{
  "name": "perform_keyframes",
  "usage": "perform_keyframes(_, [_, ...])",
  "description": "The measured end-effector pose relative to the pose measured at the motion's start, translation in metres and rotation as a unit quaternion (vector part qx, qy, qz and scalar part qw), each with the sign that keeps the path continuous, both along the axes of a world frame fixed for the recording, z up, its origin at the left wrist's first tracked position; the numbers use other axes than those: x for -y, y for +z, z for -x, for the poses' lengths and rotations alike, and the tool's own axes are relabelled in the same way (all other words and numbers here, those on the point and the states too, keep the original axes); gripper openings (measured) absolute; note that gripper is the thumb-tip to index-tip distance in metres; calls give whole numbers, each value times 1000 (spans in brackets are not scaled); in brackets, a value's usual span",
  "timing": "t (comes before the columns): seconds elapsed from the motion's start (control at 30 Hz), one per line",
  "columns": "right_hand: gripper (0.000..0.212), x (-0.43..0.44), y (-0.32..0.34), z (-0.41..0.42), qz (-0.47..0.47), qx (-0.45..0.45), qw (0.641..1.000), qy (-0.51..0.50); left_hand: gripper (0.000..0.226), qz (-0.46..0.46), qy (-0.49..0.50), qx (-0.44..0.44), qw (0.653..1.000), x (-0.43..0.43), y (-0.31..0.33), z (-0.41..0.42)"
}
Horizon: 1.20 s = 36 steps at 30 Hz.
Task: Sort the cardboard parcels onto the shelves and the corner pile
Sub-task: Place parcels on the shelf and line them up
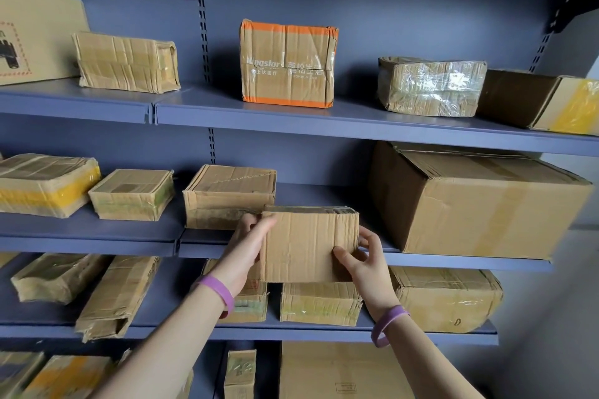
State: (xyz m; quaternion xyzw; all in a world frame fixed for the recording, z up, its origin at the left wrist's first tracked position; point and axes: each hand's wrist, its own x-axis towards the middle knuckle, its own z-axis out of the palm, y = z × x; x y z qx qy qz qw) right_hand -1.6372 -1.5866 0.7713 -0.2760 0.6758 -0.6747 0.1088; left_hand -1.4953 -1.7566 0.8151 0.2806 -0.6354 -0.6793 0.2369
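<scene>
Parcel (308,243) in the head view: you hold it just below the frame's centre, at 6 o'clock, upright with its broad creased face toward you. Your left hand (251,246) grips its left edge, fingers curled round the upper left corner. Your right hand (363,264) pinches the lower right corner, thumb on the front face and fingers curled behind the right edge. The two hands are apart, one on each side of the parcel. You wear a purple left wristband (220,293) and a matching right wristband (389,324).

The parcel hangs in front of the front lip of the middle shelf (97,244); whether it touches that lip you cannot tell. From the parcel, a flat box (227,197) lies on that shelf at 11 o'clock, its lower front corner hidden behind your left hand. A large box (479,204) stands on the same shelf at 2 o'clock, near the parcel but apart from it. At 9 o'clock, further along, lie a small square box (131,194) and a yellow-taped box (45,185).

On the top shelf (291,120), an orange-taped box (288,65) stands at 12 o'clock and a film-wrapped box (431,86) at 1 o'clock. On the lower shelf (291,334), at 6 o'clock, a low box (321,303) lies just under the parcel's bottom edge.
</scene>
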Motion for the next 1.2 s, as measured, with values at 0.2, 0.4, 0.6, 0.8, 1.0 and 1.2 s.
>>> perform_keyframes(0.2, [51,-2,-2,-1,16,-24,999,18,43,-33,78,-43,995,3,-1,6])
perform_keyframes(0.4, [57,-7,8,-7,26,26,999,26,30,-23,93,-77,992,-2,-10,6])
perform_keyframes(0.6, [64,-4,11,-5,32,55,998,6,47,12,43,-73,996,-7,-10,-1])
perform_keyframes(0.8, [32,-4,6,-2,41,48,998,-21,54,19,-2,-63,998,-13,-9,-5])
perform_keyframes(1.0, [32,-6,5,-2,38,23,999,-22,108,-49,38,-78,995,-18,-9,2])
perform_keyframes(1.2, [42,-8,-1,2,48,13,999,-1,61,-44,65,-75,994,-11,-6,5])
